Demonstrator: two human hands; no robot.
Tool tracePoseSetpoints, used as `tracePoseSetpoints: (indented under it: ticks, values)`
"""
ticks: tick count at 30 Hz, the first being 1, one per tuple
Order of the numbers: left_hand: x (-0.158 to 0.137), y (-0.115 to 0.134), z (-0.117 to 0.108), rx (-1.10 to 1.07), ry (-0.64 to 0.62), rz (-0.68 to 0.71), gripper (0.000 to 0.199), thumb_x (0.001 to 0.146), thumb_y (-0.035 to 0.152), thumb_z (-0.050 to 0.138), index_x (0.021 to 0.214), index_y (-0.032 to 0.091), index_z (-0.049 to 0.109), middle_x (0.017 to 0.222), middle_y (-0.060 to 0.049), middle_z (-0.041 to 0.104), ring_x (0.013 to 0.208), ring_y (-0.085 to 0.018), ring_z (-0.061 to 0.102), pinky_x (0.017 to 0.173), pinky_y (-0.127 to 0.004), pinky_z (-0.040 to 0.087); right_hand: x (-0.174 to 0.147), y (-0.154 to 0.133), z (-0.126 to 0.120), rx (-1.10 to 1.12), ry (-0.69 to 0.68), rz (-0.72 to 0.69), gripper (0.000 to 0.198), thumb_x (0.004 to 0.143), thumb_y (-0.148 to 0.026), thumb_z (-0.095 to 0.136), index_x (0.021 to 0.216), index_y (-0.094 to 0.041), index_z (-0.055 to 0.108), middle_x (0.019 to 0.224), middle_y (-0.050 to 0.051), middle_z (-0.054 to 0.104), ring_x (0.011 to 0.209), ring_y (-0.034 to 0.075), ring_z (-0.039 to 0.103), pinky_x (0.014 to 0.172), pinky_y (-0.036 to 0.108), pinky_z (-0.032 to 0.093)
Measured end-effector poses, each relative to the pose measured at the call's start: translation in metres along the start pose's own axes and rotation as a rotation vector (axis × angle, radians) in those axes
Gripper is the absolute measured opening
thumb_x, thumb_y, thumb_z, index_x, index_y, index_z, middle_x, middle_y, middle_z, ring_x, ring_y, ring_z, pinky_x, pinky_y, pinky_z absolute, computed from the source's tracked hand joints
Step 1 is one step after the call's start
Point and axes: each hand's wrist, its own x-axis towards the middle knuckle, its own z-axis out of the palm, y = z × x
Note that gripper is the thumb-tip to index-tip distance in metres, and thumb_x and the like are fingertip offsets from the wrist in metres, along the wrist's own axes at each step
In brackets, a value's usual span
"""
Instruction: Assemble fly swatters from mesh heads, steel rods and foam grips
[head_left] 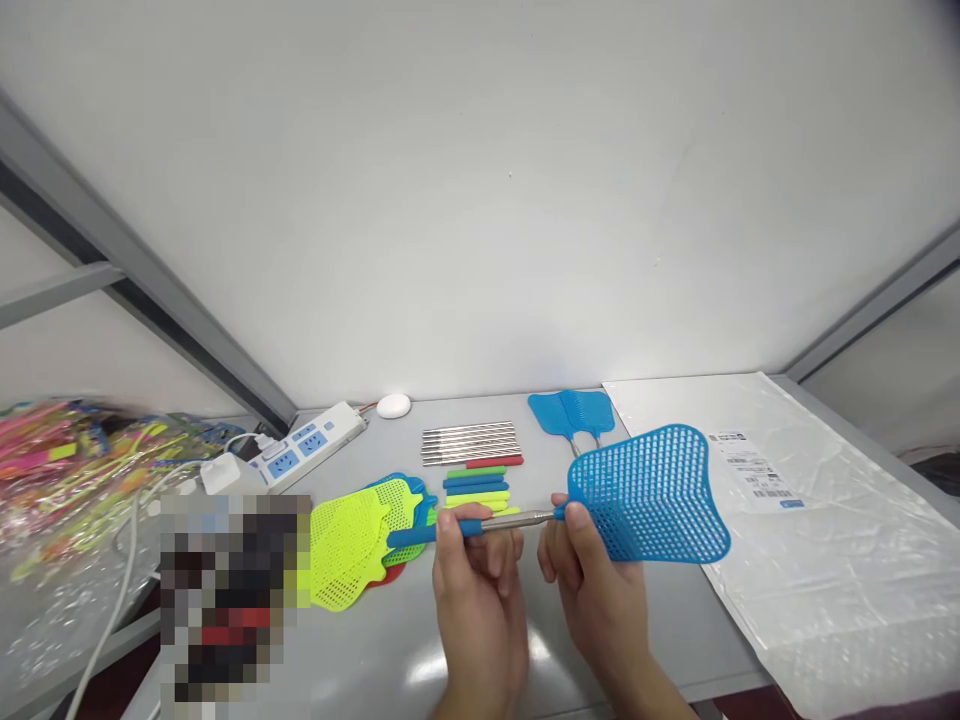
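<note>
A blue fly swatter (649, 495) with a short metal shaft and a blue handle sleeve is held level above the table by both hands. My left hand (480, 590) is closed around the handle end, thumb on the sleeve near the metal shaft. My right hand (596, 580) pinches the neck where the shaft meets the mesh head. Behind them lie a row of silver metal rods (469, 443) and several coloured handle sleeves (476, 487) in red, green, blue and yellow. To the left is a pile of mesh swatter heads (349, 540), mostly yellow-green on top.
Two blue swatters (574, 412) lie at the back of the grey table. A white bubble-wrap sheet (825, 570) covers the right side. On the left are a power strip (307, 445), a white oval device (394, 405), a cable and bagged colourful items (90, 470).
</note>
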Motion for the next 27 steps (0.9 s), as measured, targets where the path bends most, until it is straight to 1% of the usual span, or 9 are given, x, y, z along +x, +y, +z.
tracePoseSetpoints:
  ticks: [4,6,8,11,15,17,22,24,27]
  values:
    - [0.016,0.001,-0.022,0.252,-0.138,0.006,0.031,0.084,0.050,0.066,0.086,0.019,0.068,0.051,0.005,0.041,0.049,-0.009,0.039,0.053,-0.024,0.040,0.019,-0.013,-0.017,0.024,0.048,0.024,0.027,0.082,-0.043,0.071,0.089,-0.017,0.069,0.049,-0.010,0.030,0.045,0.007,0.030,0.047,0.024,0.036]
    - [0.026,0.010,-0.034,0.476,-0.279,-0.008,0.030,0.077,0.044,0.075,0.094,0.020,0.070,0.059,0.001,0.053,0.052,-0.012,0.046,0.051,-0.023,0.038,0.028,-0.025,-0.029,0.012,0.109,-0.014,0.028,0.081,-0.044,0.072,0.086,-0.017,0.068,0.049,-0.011,0.029,0.044,0.007,0.027,0.046,0.024,0.037]
    - [0.035,0.019,-0.039,0.705,-0.325,-0.013,0.031,0.072,0.041,0.079,0.096,0.022,0.073,0.075,-0.005,0.065,0.055,-0.015,0.053,0.052,-0.026,0.041,0.034,-0.037,-0.042,-0.023,0.148,-0.063,0.028,0.081,-0.044,0.072,0.084,-0.017,0.067,0.048,-0.011,0.030,0.042,0.006,0.028,0.047,0.024,0.038]
    - [0.040,0.025,-0.030,0.878,-0.426,0.080,0.031,0.055,0.027,0.090,0.083,0.024,0.077,0.084,-0.009,0.071,0.074,-0.024,0.062,0.067,-0.031,0.046,0.036,-0.052,-0.055,-0.084,0.155,-0.114,0.024,0.081,-0.041,0.072,0.084,-0.018,0.067,0.047,-0.010,0.035,0.041,0.007,0.033,0.047,0.026,0.040]
    - [0.030,0.008,-0.006,0.941,-0.615,0.166,0.014,0.059,0.024,0.086,0.068,0.027,0.074,0.060,-0.005,0.064,0.056,-0.021,0.052,0.056,-0.028,0.036,0.038,-0.063,-0.068,-0.135,0.130,-0.193,0.020,0.081,-0.036,0.072,0.086,-0.017,0.067,0.050,-0.007,0.042,0.044,0.009,0.041,0.049,0.028,0.044]
    - [0.022,-0.001,0.002,0.978,-0.688,0.037,0.013,0.072,0.034,0.078,0.066,0.025,0.072,0.055,-0.004,0.057,0.050,-0.017,0.044,0.050,-0.026,0.027,0.042,-0.067,-0.075,-0.144,0.088,-0.220,0.019,0.083,-0.036,0.070,0.087,-0.017,0.068,0.051,-0.007,0.043,0.045,0.009,0.043,0.050,0.028,0.044]
    - [0.012,-0.013,0.013,0.831,-0.754,-0.695,0.045,0.090,0.060,0.047,0.071,0.021,0.059,0.051,0.005,0.033,0.046,-0.011,0.023,0.046,-0.024,0.017,0.053,-0.077,-0.091,-0.155,-0.011,-0.167,0.020,0.087,-0.038,0.067,0.087,-0.018,0.068,0.048,-0.008,0.040,0.043,0.008,0.039,0.047,0.025,0.043]
    - [0.009,-0.018,0.018,0.807,-0.754,-0.739,0.045,0.090,0.061,0.047,0.073,0.020,0.056,0.053,0.006,0.032,0.047,-0.010,0.022,0.046,-0.024,0.017,0.056,-0.080,-0.097,-0.151,-0.001,-0.146,0.021,0.087,-0.038,0.067,0.086,-0.018,0.068,0.047,-0.009,0.039,0.042,0.008,0.038,0.047,0.025,0.042]
    - [0.001,-0.036,0.025,0.915,-0.773,-0.539,0.045,0.090,0.060,0.049,0.073,0.019,0.055,0.055,0.004,0.035,0.050,-0.010,0.027,0.047,-0.023,0.018,0.062,-0.083,-0.106,-0.151,0.049,-0.129,0.024,0.086,-0.041,0.067,0.084,-0.018,0.067,0.047,-0.009,0.040,0.043,0.008,0.039,0.048,0.024,0.042]
